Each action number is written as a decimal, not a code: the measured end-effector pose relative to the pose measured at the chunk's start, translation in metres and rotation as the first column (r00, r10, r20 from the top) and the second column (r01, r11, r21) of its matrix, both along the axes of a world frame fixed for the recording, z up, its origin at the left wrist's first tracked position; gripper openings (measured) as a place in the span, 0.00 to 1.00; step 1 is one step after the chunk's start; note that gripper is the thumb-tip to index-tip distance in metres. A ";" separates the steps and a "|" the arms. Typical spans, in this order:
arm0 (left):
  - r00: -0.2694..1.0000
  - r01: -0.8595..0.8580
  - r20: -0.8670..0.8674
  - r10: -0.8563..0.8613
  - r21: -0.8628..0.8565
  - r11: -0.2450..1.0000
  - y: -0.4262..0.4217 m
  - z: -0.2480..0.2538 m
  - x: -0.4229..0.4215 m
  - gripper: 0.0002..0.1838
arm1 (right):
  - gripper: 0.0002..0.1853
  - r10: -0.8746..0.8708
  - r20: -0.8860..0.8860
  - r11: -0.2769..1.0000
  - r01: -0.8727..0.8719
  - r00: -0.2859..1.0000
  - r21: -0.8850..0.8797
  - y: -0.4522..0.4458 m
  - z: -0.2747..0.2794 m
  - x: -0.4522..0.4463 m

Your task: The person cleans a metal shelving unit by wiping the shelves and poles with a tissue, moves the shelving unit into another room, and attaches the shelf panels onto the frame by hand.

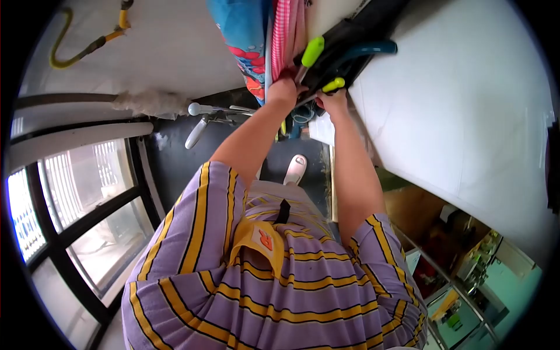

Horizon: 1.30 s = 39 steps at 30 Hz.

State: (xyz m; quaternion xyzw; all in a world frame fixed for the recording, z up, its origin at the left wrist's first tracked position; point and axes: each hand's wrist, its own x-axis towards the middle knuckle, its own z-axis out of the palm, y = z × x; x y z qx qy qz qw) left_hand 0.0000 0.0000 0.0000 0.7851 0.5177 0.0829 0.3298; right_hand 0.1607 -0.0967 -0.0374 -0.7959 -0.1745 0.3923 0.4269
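Both my hands reach up to the top middle, by a black bag or cover. My left hand [283, 92] is at the lower end of a pink checked cloth [281, 35], its fingers partly hidden. Close on its right, a lime-green handle [313, 51] slants upward. My right hand [333, 100] is beside a smaller yellow-green handle [333, 85], with its fingertips too small to make out. A dark teal curved handle [370, 48] lies across the black item [350, 32]. Left of the pink cloth hangs a blue cloth with red patterns [239, 29].
A white-handled item [196, 133] and metal pieces are left of my forearms. Glazed frames [87, 221] stand at the left, a large white panel [455, 105] at the right. Shelves with items [466, 262] are lower right. A yellow hose [73, 58] hangs upper left.
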 end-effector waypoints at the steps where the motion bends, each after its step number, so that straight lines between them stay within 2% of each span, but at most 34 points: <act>1: 0.999 -0.020 0.029 0.021 -0.018 1.000 0.004 -0.002 0.002 0.39 | 0.39 -0.057 -0.190 0.994 0.074 0.980 0.082 -0.005 0.028 -0.013; 2: 0.997 -0.040 0.058 0.042 -0.035 0.999 0.007 -0.004 0.004 0.36 | 0.42 -0.090 -0.137 0.994 0.098 0.987 0.055 -0.012 0.053 -0.025; 3: 0.998 0.010 0.065 0.003 -0.210 0.978 -0.003 -0.021 0.026 0.34 | 0.44 -0.114 -0.148 0.989 0.126 0.982 0.075 -0.037 0.046 -0.009; 5: 0.997 0.074 0.008 -0.080 -0.473 0.878 0.017 -0.028 0.009 0.31 | 0.46 -0.137 -0.257 0.967 0.185 0.957 0.175 -0.045 0.033 -0.026; 6: 0.998 0.002 -0.050 -0.038 -0.572 0.821 0.024 -0.017 -0.001 0.27 | 0.50 -0.114 -0.354 0.965 0.187 0.928 0.181 -0.052 0.023 -0.032; 10: 0.955 -0.011 0.230 0.188 -0.604 0.797 0.007 -0.047 -0.018 0.25 | 0.44 -0.067 -0.390 0.993 0.098 0.918 0.060 -0.097 0.021 -0.040; 12: 0.934 -0.073 0.278 0.226 -0.471 0.879 0.001 -0.105 -0.009 0.28 | 0.40 -0.055 -0.371 0.998 0.065 0.927 0.015 -0.113 0.027 -0.047; 13: 0.920 -0.108 0.307 0.242 -0.395 0.912 0.000 -0.107 -0.006 0.30 | 0.38 -0.068 -0.378 0.997 0.075 0.923 0.004 -0.117 0.027 -0.050; 14: 0.944 -0.142 0.212 0.254 -0.433 0.890 -0.001 -0.108 -0.004 0.36 | 0.37 -0.079 -0.383 0.997 0.082 0.920 -0.006 -0.121 0.028 -0.053; 17: 0.964 -0.160 0.141 0.224 -0.364 0.918 -0.012 -0.106 -0.004 0.37 | 0.32 -0.094 -0.385 0.996 0.090 0.918 -0.028 -0.124 0.030 -0.064; 19: 0.939 -0.216 0.156 0.307 -0.427 0.878 -0.019 -0.103 -0.007 0.32 | 0.30 -0.072 -0.386 0.997 0.074 0.920 -0.012 -0.124 0.037 -0.071; 21: 0.877 -0.209 0.238 0.418 -0.594 0.777 -0.035 -0.094 -0.017 0.35 | 0.29 -0.026 -0.392 0.999 0.040 0.919 0.028 -0.128 0.049 -0.077; 23: 0.854 -0.047 0.237 0.463 -0.851 0.522 -0.059 -0.021 -0.039 0.15 | 0.24 0.031 -0.309 0.996 -0.005 0.951 0.086 -0.135 0.071 -0.086; 25: 0.920 0.050 0.264 0.291 -0.813 0.580 -0.090 0.009 -0.051 0.15 | 0.22 0.080 -0.203 0.986 -0.048 0.976 0.159 -0.149 0.099 -0.095; 27: 0.950 0.168 0.265 0.164 -0.879 0.447 -0.111 0.034 -0.059 0.15 | 0.18 0.063 -0.160 0.977 -0.028 0.985 0.212 -0.170 0.118 -0.103; 29: 0.932 0.321 0.359 0.050 -0.882 0.345 -0.133 0.053 -0.061 0.14 | 0.17 0.040 -0.089 0.964 -0.016 0.995 0.264 -0.199 0.128 -0.107; 31: 0.933 0.357 0.357 -0.045 -0.901 0.245 -0.159 0.077 -0.052 0.15 | 0.15 -0.024 -0.016 0.943 0.028 1.000 0.332 -0.226 0.161 -0.116; 32: 0.920 0.392 0.377 -0.110 -0.895 0.212 -0.172 0.081 -0.044 0.16 | 0.12 -0.050 0.088 0.971 0.028 0.995 0.237 -0.239 0.177 -0.117; 33: 0.909 0.405 0.368 -0.197 -0.891 0.207 -0.183 0.094 -0.033 0.14 | 0.10 -0.021 0.313 0.993 -0.018 0.950 0.119 -0.254 0.196 -0.114; 35: 0.825 0.502 0.403 -0.397 -0.845 0.184 -0.211 0.106 -0.001 0.13 | 0.10 -0.039 0.417 0.999 0.025 0.908 0.040 -0.285 0.233 -0.101; 38: 0.740 0.640 0.550 -0.387 -0.753 0.154 -0.267 0.148 0.041 0.13 | 0.10 -0.108 0.608 0.993 0.061 0.786 0.098 -0.339 0.252 -0.086; 39: 0.678 0.690 0.575 -0.458 -0.713 0.126 -0.283 0.149 0.057 0.14 | 0.10 -0.181 0.616 0.983 0.143 0.767 0.111 -0.359 0.258 -0.080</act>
